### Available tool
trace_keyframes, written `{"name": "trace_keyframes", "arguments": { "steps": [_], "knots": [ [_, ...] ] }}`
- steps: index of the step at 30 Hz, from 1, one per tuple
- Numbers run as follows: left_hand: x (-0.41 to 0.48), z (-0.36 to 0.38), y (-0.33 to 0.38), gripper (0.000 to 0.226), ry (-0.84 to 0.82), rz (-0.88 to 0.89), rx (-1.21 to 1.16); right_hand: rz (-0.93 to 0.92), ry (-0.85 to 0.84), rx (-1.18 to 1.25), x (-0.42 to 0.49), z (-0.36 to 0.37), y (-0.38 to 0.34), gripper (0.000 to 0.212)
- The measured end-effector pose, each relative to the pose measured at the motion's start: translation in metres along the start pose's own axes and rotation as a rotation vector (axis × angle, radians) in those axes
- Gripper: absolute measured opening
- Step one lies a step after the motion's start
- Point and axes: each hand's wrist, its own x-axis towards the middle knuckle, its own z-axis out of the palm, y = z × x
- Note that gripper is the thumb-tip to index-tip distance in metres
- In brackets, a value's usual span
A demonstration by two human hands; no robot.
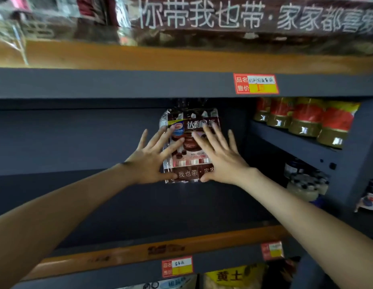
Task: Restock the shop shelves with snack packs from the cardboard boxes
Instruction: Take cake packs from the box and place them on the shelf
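While both arms reached forward into the middle shelf (202,205), the head view showed a single snack pack (190,142) standing upright toward the back of that dark grey bay, right of centre and otherwise alone on its board. Brown and clear wrapper, white lettering, a blue oval logo near its upper left corner.

Left hand (152,159): fingers spread wide, flat against the pack's left half, thumb along the lower edge. Right hand (221,157): likewise splayed, palm pressed on the pack's right half, thumb at the bottom edge. Neither hand curled around the pack; both lay open on its front face, the pack showing between them.

Above, the upper shelf (139,82) carried a red and yellow price tag (256,83) on its front lip, and a large brown pack with white characters (243,19) lay on top, blurred. To the right, a side bay held a row of red-and-yellow jars (306,119), well apart from the hands. Lower down, two more price tags (177,266) sat on the orange-edged shelf front, with yellow packaging (231,276) beneath. No cardboard box came into view.
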Motion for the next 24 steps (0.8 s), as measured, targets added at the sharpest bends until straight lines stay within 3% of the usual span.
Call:
{"name": "trace_keyframes", "arguments": {
  "steps": [3,8,14,17,20,24],
  "knots": [
    [0.010,-0.001,0.006,0.100,-0.093,-0.065,0.051,-0.027,-0.043,-0.034,0.005,0.002,0.003,0.123],
    [0.031,0.007,0.031,0.103,-0.068,-0.113,0.043,0.091,-0.057,-0.051,0.003,0.015,0.009,0.117],
    [0.030,-0.009,0.041,0.091,0.021,-0.121,-0.353,0.199,-0.180,0.217,-0.016,-0.010,0.005,0.108],
    [0.005,-0.028,0.039,0.081,-0.021,-0.204,-0.472,0.326,-0.232,0.413,-0.039,-0.028,-0.019,0.086],
    [-0.030,-0.054,0.045,0.058,-0.205,-0.363,-0.619,0.297,-0.144,0.501,-0.058,-0.037,-0.059,0.062],
    [-0.100,-0.083,0.066,0.045,-0.117,-0.480,-0.767,0.245,0.030,0.508,-0.080,-0.042,-0.115,0.045]
  ]
}}
